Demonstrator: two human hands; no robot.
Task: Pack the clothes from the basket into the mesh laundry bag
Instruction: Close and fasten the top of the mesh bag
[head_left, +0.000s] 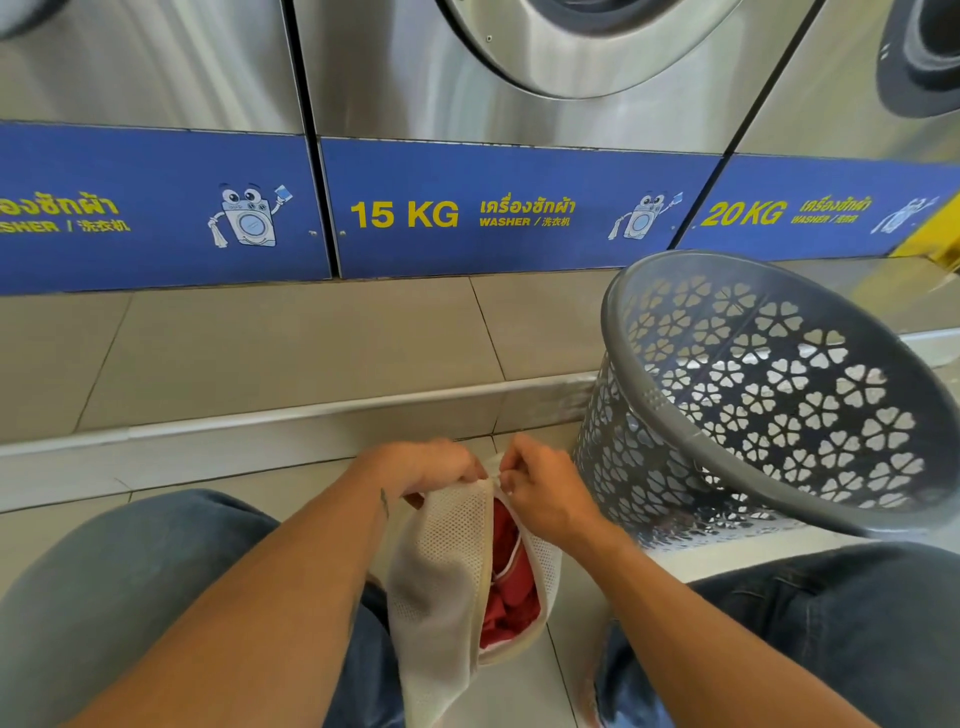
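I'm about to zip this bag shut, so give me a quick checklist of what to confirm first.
1. Basket emptied: gray laundry basket shows no clothes inside: ok.
2. Clothes inside bag: red garment sits within the mesh laundry bag: ok.
3. Fabric clear of the opening edge: red cloth lies close along it: cannot tell.
4. Both hands on the bag's top end: left hand and right hand pinch there: ok.
5. Zipper pull in grip: hidden by fingers: cannot tell.
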